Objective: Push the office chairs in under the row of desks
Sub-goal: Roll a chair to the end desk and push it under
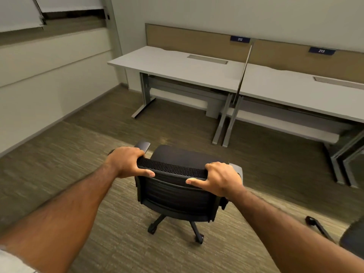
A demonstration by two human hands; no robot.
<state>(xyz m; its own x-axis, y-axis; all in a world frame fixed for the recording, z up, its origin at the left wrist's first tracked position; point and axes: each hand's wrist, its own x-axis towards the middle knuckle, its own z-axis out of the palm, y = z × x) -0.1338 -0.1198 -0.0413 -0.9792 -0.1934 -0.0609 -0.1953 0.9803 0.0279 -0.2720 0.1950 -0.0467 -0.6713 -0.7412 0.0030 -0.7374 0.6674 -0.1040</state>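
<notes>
Left hand (126,161) + right hand (222,179) set apart, each clamped on a top corner of the office chair (175,194) backrest, thumbs on rear face. Chair's out on the carpet (59,164), well short of the desks, seat facing them. Risks: grip is high, so if castors (152,229) drag in the pile the chair tips fwd; second chair (352,239) at right could snag a wide swing. Further out, heading looks near the desk legs (221,125) btwn bays, so base may clip them. Armrests (143,145) vs tabletop (173,64) edge: clearance can't tell.
</notes>
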